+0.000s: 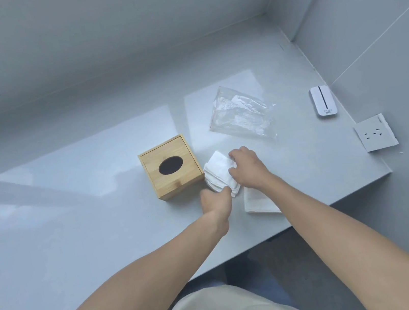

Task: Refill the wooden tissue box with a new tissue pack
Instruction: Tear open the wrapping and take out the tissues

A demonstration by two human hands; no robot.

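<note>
Head view: both hands grip 1 tissue stack (pixel 218 174) at centre. Left hand (pixel 216 202) pinches its 6 o'clock edge; right hand (pixel 247 168) curls fingers over its 3 o'clock side. Wooden tissue box (pixel 171 170) sits at its 9 o'clock, touching; clear wrapper (pixel 241 113) lies at 1 o'clock.

- The tissue box (pixel 172 171) is light wood with a smooth, matt finish.
- The tissues (pixel 219 172) are soft white paper.
- The wrapper (pixel 241 113) is clear, crinkled, shiny plastic.
- The table (pixel 71 202) is smooth, glossy grey.
- The small device (pixel 323 101) is glossy white plastic.
</note>
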